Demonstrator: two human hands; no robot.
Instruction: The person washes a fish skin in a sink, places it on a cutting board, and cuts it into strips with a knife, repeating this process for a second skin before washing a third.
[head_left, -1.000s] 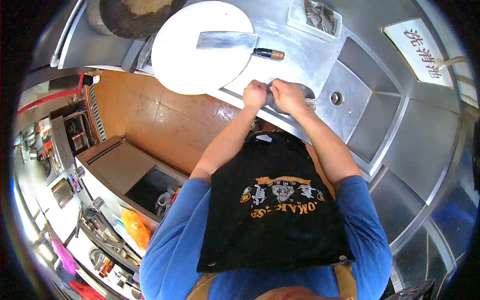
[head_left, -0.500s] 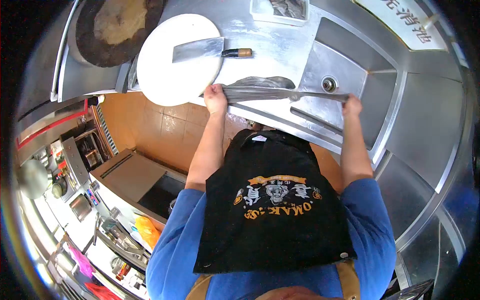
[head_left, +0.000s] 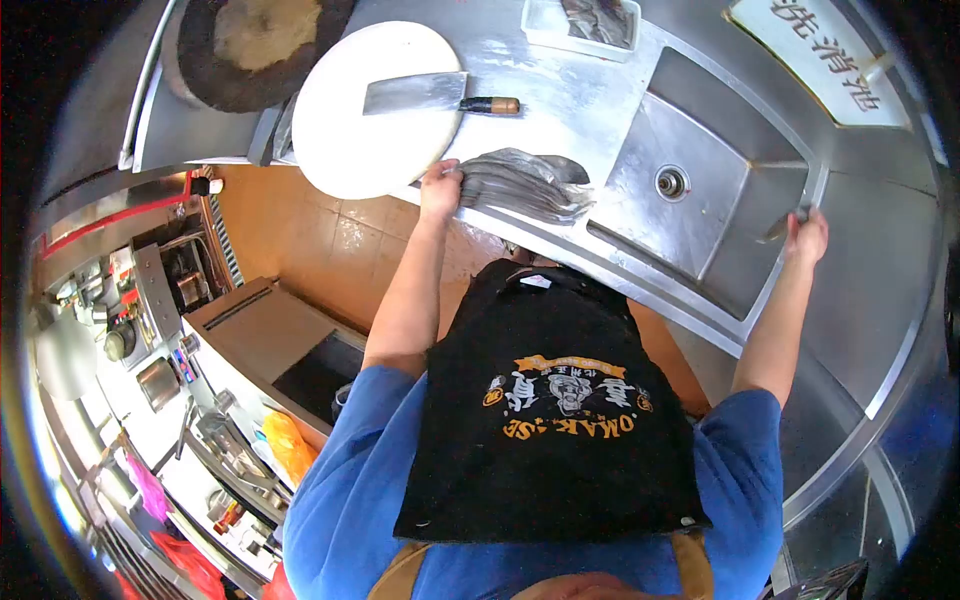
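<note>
A dark grey pile of soft, ridged sheets that look like tripe (head_left: 520, 185) lies along the front edge of the steel counter. My left hand (head_left: 440, 190) is closed on its left end, beside the round white cutting board (head_left: 375, 150). Over the right rim of the sink, my right hand (head_left: 806, 238) is closed on a small dark grey strip (head_left: 776, 231), apart from the pile. On the board rests a cleaver (head_left: 415, 94), its wood-tipped handle reaching over the right edge.
A white plastic tub (head_left: 580, 42) with more dark grey strips stands at the back. The steel sink (head_left: 690, 150) with its drain is on the right, below a white sign (head_left: 815, 55). A round dark-rimmed block (head_left: 255, 50) sits at far left.
My right hand has moved right to the sink's far rim, with a small strip in it. The stretched grey sheet has come apart from it; the rest lies slack by my left hand.
</note>
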